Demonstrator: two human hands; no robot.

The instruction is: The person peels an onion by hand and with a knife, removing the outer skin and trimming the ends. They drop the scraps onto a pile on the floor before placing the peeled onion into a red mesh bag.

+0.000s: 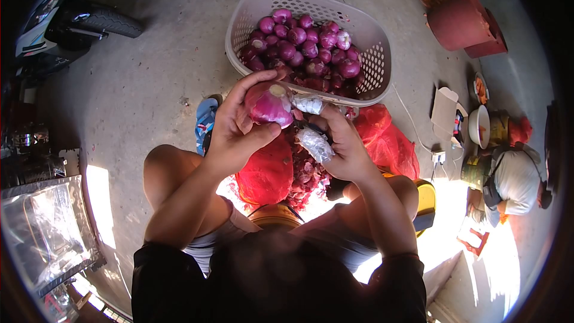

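Observation:
A large purple onion point(267, 105) is held up in my left hand point(234, 131), its pale root end turned upward. Close to its right side is my right hand point(345, 146), with silvery wrapping point(315, 143) around the thumb and the index finger. Those fingers are closed round a small dark tool whose blade I cannot make out. Below my hands lies a heap of red onion skins point(307, 176), between two red mesh bags. Beyond my hands stands a perforated basket point(239, 21) holding several peeled purple onions point(297, 36).
A co-worker point(517, 179) sits at the right, near a white bowl point(478, 125) and an open cardboard box point(444, 110). A red container point(457, 21) stands at the upper right. A motorbike wheel point(107, 19) is at the upper left. A blue slipper point(205, 118) lies left of my hands.

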